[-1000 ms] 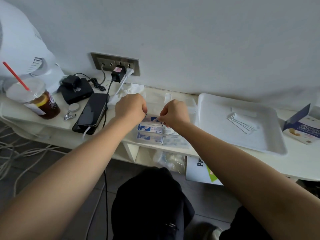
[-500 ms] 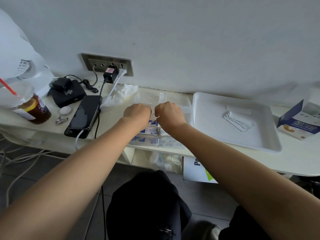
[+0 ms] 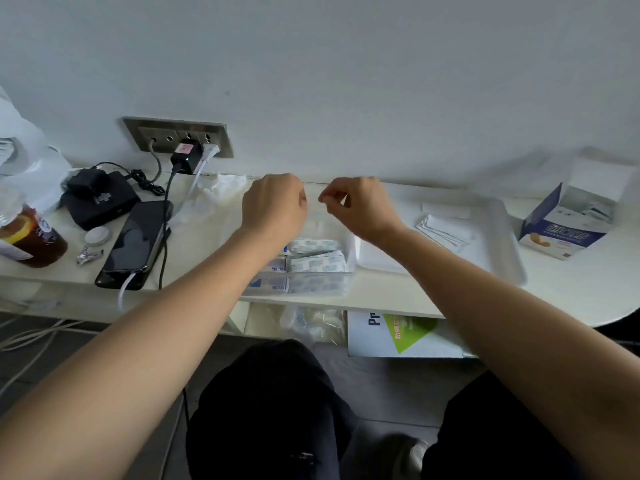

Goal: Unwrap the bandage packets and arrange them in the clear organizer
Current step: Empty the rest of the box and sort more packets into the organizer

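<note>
We see both bare hands raised close together over the back of the clear organizer [image 3: 351,253], near the wall. The left grip [image 3: 273,206] shows us its back with fingers curled under, and we cannot tell whether anything is in it. The right grip [image 3: 360,206] has thumb and forefinger tips drawn together toward the left one; whatever may sit between them is too faint to make out. The organizer stands at the front edge of the white surface [image 3: 207,251], between a black phone [image 3: 135,241] and a white tray [image 3: 504,247]. Bandage packets [image 3: 318,263] lie in its front compartments, pale ones to the right, blue-and-white ones to the left. White wrappers [image 3: 446,231] lie on the tray.
</note>
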